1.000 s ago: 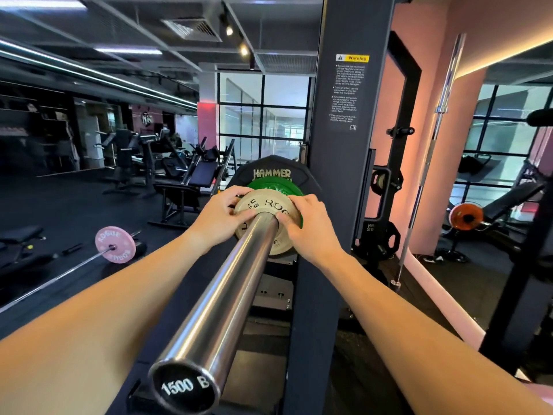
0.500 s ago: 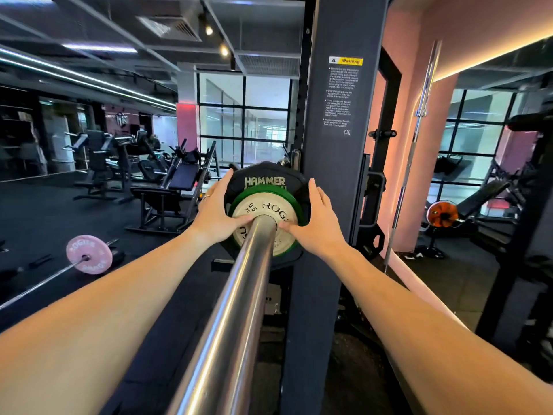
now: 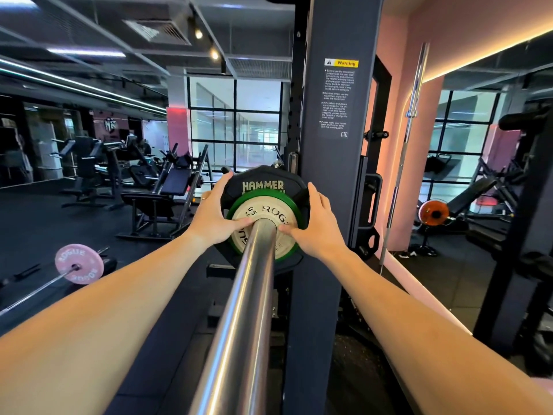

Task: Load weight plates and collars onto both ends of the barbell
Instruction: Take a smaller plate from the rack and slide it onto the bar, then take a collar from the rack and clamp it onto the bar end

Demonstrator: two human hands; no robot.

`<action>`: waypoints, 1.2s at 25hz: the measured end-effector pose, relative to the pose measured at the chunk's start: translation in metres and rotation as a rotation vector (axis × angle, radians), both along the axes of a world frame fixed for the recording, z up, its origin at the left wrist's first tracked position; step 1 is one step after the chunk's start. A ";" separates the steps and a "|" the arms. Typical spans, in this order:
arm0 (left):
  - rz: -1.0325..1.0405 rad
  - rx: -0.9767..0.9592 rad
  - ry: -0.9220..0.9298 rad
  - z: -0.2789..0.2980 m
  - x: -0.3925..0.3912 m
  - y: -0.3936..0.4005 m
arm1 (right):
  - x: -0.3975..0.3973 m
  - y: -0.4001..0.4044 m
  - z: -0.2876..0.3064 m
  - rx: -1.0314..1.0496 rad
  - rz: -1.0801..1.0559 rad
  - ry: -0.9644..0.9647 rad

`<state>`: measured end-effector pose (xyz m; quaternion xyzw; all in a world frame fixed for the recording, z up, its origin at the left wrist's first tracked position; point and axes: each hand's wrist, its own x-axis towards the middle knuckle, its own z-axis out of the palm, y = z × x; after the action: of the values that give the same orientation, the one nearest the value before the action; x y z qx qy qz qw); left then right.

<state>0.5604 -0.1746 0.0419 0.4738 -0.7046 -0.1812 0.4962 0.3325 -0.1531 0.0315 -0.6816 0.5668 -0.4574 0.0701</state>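
Note:
A steel barbell sleeve [image 3: 248,310] runs away from me toward the rack. Three plates sit on it, pressed together: a small white Rogue plate [image 3: 269,211] in front, a green plate [image 3: 290,250] behind it, and a black Hammer plate [image 3: 263,178] at the back. My left hand [image 3: 214,217] lies flat on the left side of the plates, thumb on the white plate. My right hand [image 3: 317,223] presses the right side the same way. No collar shows.
The dark rack upright [image 3: 335,145] with a warning label stands just right of the plates. A second barbell with a pink Rogue plate [image 3: 79,263] lies on the floor at left. A spare bar [image 3: 404,157] leans on the pink wall. Benches and machines fill the background.
The white plate slid down the sleeve until it met the green plate. My hands went with it, and their fingers have spread over the plate stack. The sleeve's end left the view.

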 end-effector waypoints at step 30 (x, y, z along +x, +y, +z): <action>-0.501 -0.121 -0.323 0.118 -0.280 0.176 | -0.254 0.271 0.084 0.084 -0.597 0.041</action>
<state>0.2809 0.0015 0.1594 0.2774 -0.8789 -0.1780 0.3449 0.0788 0.1175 0.1154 -0.4907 0.7617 -0.4200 -0.0509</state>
